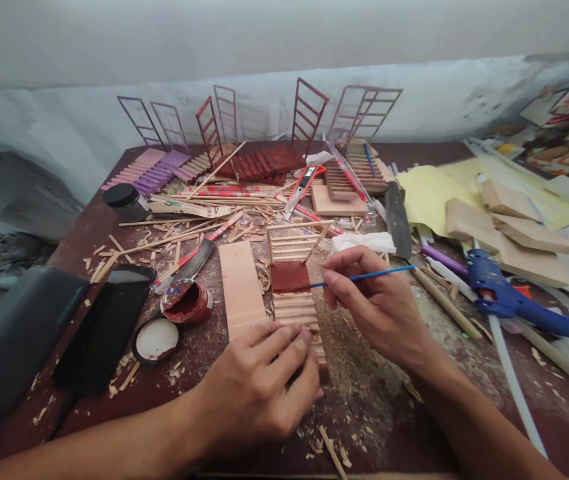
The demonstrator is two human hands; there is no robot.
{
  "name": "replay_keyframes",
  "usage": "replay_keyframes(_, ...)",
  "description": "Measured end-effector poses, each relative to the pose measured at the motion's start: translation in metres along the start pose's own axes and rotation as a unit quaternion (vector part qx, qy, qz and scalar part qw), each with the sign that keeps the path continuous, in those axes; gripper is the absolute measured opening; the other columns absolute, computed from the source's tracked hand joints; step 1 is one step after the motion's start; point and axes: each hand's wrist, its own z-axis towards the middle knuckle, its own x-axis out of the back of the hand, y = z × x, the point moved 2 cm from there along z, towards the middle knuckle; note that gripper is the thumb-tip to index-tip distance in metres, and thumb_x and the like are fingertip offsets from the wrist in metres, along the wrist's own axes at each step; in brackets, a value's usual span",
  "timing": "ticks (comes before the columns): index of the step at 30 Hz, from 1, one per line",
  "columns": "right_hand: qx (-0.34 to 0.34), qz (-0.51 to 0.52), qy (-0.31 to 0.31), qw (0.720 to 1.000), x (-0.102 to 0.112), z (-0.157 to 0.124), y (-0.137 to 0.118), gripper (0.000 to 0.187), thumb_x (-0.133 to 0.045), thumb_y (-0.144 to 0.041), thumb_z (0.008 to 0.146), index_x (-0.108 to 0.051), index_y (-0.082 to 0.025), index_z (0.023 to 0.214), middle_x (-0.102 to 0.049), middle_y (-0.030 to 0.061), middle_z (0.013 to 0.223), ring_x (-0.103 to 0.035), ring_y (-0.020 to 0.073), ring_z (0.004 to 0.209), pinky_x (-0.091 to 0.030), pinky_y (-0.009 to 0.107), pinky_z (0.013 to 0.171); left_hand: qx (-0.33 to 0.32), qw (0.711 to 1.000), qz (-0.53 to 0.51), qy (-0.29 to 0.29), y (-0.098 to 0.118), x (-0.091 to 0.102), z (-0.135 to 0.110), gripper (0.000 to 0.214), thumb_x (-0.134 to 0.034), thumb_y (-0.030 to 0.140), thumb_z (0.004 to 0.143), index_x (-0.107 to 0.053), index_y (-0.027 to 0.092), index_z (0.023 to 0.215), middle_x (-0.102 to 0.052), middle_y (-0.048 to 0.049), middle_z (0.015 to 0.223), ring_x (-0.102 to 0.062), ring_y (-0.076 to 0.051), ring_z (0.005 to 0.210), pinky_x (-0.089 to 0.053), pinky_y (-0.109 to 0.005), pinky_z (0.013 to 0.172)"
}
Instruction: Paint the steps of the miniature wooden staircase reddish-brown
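Observation:
A small wooden staircase model (pixel 294 307) lies in front of me, its top platform painted dark red and its steps still bare wood colour. A little slatted railing (pixel 294 247) stands at its far end. My left hand (pixel 269 380) grips the lower steps, fingers curled over them and hiding part of them. Pinched in my right hand (pixel 371 300) is a thin blue paintbrush (pixel 384 273), its tip touching the near edge of the red platform. Left of the model are a flat wood strip (pixel 241 283), an open jar of red paint (pixel 187 303) and its lid (pixel 157 340).
A phone (pixel 107 327) and a dark case (pixel 24 333) lie at left. On the right are a blue glue gun (pixel 519 300) and wood blocks (pixel 509 233). Behind stand painted staircases (pixel 259 167), a closed black jar (pixel 125 202), a utility knife (pixel 300 190) and scattered sticks and shavings.

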Motion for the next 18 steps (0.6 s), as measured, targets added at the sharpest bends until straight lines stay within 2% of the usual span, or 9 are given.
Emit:
replay_keyframes(7,0.011,-0.021,-0.005,1.0,-0.0033,0.0016,0.0032,0.005,-0.056,-0.025,0.095,-0.054,-0.023,0.1,-0.057,-0.0038,0.077,-0.053,0.0071,0.064,-0.042,0.023,0.058,-0.001,1.0,-0.001,-0.012,-0.0004,-0.0005,-0.0015,0.025,-0.06,0.029,0.093,-0.066,0.01,0.108,-0.068,-0.0128,0.119,-0.065,-0.026,0.109,-0.057,-0.04,0.09)
replay_keyframes(18,0.002,-0.004,-0.004,1.0,-0.0055,0.001,0.0055,0.012,-0.053,-0.022,0.096,-0.051,-0.028,0.105,-0.054,-0.0057,0.075,-0.049,0.0082,0.062,-0.038,0.025,0.056,0.002,1.0,-0.011,-0.014,-0.0011,0.0021,0.0006,0.023,-0.06,0.028,0.093,-0.067,0.009,0.106,-0.069,-0.0135,0.115,-0.066,-0.026,0.107,-0.057,-0.041,0.09)
